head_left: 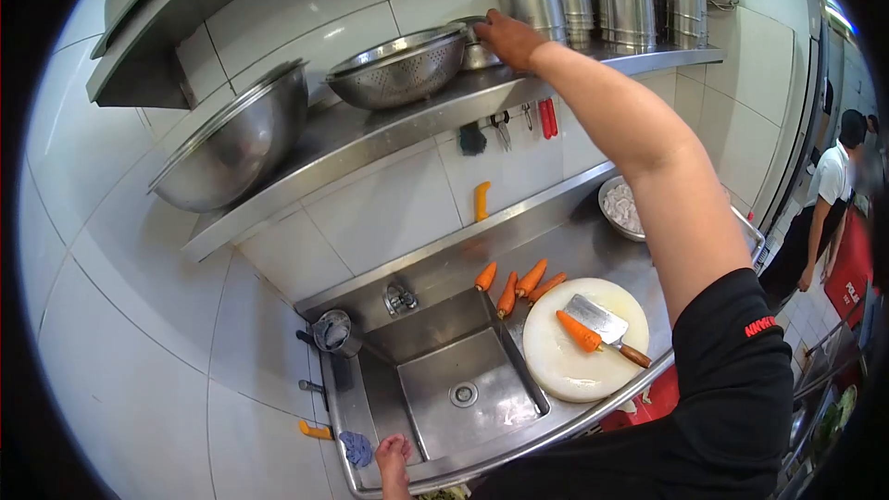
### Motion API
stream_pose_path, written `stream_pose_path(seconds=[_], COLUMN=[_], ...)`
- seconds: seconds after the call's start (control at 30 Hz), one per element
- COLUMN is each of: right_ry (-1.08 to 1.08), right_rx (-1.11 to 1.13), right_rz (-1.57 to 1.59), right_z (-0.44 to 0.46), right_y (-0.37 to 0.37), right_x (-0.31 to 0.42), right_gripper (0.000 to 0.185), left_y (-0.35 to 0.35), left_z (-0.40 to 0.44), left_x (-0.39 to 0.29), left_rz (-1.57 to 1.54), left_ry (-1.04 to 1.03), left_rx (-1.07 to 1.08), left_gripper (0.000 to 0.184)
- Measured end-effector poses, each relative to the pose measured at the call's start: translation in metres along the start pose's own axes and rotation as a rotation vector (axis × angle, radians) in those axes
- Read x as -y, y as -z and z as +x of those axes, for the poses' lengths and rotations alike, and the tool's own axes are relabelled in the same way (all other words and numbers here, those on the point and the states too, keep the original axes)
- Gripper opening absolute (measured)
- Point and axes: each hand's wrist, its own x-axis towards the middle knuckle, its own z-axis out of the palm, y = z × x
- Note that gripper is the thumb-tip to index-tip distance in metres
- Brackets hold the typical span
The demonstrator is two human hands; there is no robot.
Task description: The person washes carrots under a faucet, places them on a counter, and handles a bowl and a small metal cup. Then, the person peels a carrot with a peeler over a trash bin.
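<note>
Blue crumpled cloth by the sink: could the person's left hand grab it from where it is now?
Probably yes: the left hand is right beside the blue crumpled cloth, and nothing visible blocks the way between them.

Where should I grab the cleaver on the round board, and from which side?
Probably by its wooden handle, coming from the near right. The cleaver appears to lie flat, its handle angled toward that edge of the round board. A carrot lies on or against the blade, another reason to leave that end alone.
</note>
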Motion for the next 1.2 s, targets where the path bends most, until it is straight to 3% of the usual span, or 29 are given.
stream_pose_path(seconds=[0.17, 0.4, 0.47, 0.5, 0.57, 0.63, 0.67, 0.73, 0.77, 0.8, 0.83, 0.93, 0.97, 1.0, 1.1, 1.17, 1.2], right_ry=[-0.056, -0.384, -0.134, -0.127, -0.329, -0.195, -0.142, -0.228, -0.592, -0.688, -0.601, -0.974, -1.132, -1.178, -1.268, -1.383, -1.404], right_rx=[-0.107, -0.434, -0.149, -0.141, -0.787, -1.069, -1.014, -0.906, -0.928, -0.925, -1.006, -0.961, -0.569, -0.667, -0.303, 0.007, 0.129], right_rz=[-0.034, 0.099, -0.956, -0.955, -0.276, -0.190, -0.165, -0.409, 0.224, 0.535, 0.769, 0.610, 0.088, 0.461, 0.775, 0.813, 1.017], right_z=[0.018, 0.027, 0.017, 0.015, 0.006, -0.038, -0.066, -0.145, -0.183, -0.222, -0.253, -0.334, -0.384, -0.375, -0.432, -0.474, -0.448], right_y=[0.002, 0.015, 0.030, 0.027, 0.015, 0.055, 0.072, 0.075, 0.078, 0.078, 0.075, 0.040, 0.022, 0.011, -0.038, -0.074, -0.069], right_x=[0.011, 0.003, 0.003, -0.008, -0.043, -0.036, -0.040, -0.072, -0.056, -0.043, -0.021, 0.047, 0.053, 0.100, 0.178, 0.230, 0.266], right_gripper=[0.033, 0.030, 0.018, 0.018, 0.026, 0.030, 0.024, 0.027, 0.027, 0.025, 0.031, 0.024, 0.023, 0.022, 0.018, 0.016, 0.016], left_y=[0.031, 0.015, 0.019, 0.019, 0.020, 0.013, 0.010, 0.004, 0.003, -0.006, -0.021, -0.045, -0.048, -0.058, -0.101, -0.120, -0.131], left_z=[0.005, -0.023, -0.027, -0.027, -0.028, -0.026, -0.023, -0.007, 0.001, 0.007, 0.011, 0.054, 0.081, 0.104, 0.182, 0.261, 0.296], left_x=[0.025, 0.014, 0.016, 0.015, 0.010, 0.003, 0.000, -0.003, -0.002, -0.006, -0.020, -0.041, -0.042, -0.057, -0.100, -0.097, -0.096], left_rz=[-0.020, -0.081, -0.086, -0.069, -0.047, -0.086, -0.089, -0.061, -0.018, -0.036, -0.030, -0.030, 0.000, 0.043, 0.123, 0.152, 0.181], left_ry=[0.013, -0.009, 0.010, 0.017, 0.044, 0.023, 0.031, 0.032, 0.036, 0.060, 0.091, 0.092, 0.068, 0.030, -0.027, -0.089, -0.111], left_rx=[-0.048, -0.098, -0.105, -0.120, -0.140, -0.123, -0.099, -0.058, -0.045, -0.043, -0.027, 0.109, 0.155, 0.181, 0.134, 0.227, 0.282], left_gripper=[0.016, 0.014, 0.014, 0.014, 0.014, 0.015, 0.015, 0.016, 0.017, 0.018, 0.019, 0.019, 0.019, 0.020, 0.021, 0.020, 0.019])
